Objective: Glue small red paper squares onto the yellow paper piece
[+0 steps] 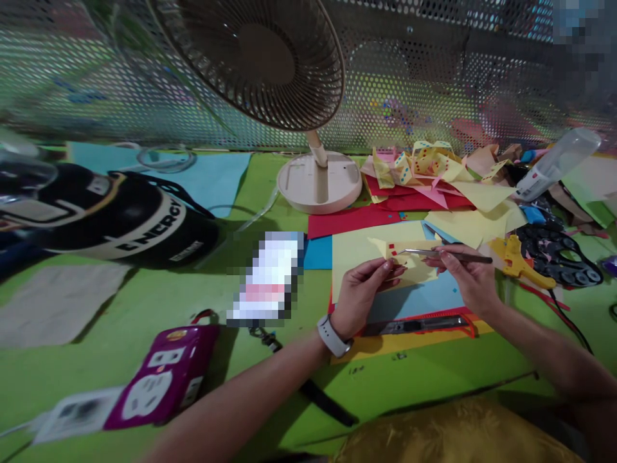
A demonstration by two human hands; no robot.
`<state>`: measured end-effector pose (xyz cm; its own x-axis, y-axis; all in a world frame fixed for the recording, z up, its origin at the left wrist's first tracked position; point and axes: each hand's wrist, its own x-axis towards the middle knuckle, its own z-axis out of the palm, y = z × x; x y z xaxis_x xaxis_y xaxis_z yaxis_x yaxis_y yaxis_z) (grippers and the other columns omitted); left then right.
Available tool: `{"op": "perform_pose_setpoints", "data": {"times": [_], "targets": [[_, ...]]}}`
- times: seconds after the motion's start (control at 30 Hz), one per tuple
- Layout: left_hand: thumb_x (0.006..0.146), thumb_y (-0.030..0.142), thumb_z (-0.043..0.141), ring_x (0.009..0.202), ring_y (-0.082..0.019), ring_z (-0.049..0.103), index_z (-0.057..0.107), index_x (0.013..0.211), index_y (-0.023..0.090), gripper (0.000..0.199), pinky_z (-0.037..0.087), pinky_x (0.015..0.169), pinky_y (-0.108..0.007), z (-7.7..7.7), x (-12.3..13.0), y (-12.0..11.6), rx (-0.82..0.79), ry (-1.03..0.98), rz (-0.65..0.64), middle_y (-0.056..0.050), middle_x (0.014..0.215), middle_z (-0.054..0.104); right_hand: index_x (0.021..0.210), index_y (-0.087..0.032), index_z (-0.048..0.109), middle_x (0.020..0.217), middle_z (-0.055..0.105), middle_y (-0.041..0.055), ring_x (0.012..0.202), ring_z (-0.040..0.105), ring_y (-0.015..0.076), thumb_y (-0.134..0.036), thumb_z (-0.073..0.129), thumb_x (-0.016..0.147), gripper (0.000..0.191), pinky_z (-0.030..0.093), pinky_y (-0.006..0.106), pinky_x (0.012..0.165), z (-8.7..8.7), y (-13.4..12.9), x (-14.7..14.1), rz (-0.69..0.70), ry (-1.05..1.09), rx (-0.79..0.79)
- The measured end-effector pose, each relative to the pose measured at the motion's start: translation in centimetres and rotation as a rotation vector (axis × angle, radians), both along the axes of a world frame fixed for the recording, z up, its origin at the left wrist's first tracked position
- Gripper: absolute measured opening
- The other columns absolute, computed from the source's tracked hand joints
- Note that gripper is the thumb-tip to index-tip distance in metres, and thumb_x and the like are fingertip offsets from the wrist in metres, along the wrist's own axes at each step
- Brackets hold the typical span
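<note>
My left hand (364,289), with a watch on its wrist, pinches the lower edge of a small pale yellow paper piece (419,273). Small red squares (391,247) show near that piece's left end. Metal tweezers (465,256) are held in my right hand (470,280). Their tips point left and reach the yellow piece close to the red squares; whether they grip a square is too small to tell. Under both hands lie stacked coloured sheets, with a light blue sheet (414,302) showing. A box cutter (419,325) rests along the stack's near edge.
A fan (318,193) stands behind the sheets. Folded yellow and pink paper scraps (434,167) are heaped at back right, beside a clear bottle (559,164). A yellow glue gun (525,263) lies right. Left are a blurred phone (270,276), a purple box (166,370) and a large black bottle (130,215).
</note>
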<state>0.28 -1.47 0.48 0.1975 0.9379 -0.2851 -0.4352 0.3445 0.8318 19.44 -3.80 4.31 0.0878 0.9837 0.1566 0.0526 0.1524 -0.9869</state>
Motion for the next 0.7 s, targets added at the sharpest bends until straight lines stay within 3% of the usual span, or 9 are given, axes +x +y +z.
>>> {"op": "perform_pose_setpoints", "data": {"times": [0.47,0.7], "targets": [[0.066,0.039,0.082,0.085,-0.023,0.074,0.074,0.085,0.016,0.031,0.060,0.075,-0.032,0.09,0.05,0.02,-0.010,0.006,-0.003,-0.007,0.084,0.078,0.098,-0.022,0.068,0.086,0.077,0.0025,0.080,0.074,0.0194,-0.036,0.065,0.086,0.018,0.062,0.033,0.070,-0.14,-0.02,-0.02,-0.004,0.018,-0.018],[0.066,0.039,0.082,0.084,-0.023,0.074,0.074,0.083,0.016,0.030,0.061,0.074,-0.032,0.21,0.08,-0.02,-0.004,0.012,-0.004,-0.007,0.083,0.078,0.097,-0.021,0.068,0.084,0.077,0.0032,0.079,0.074,0.0198,-0.037,0.065,0.085,0.020,0.060,0.031,0.063,0.08,0.01,0.06,-0.003,0.025,-0.039]]}}
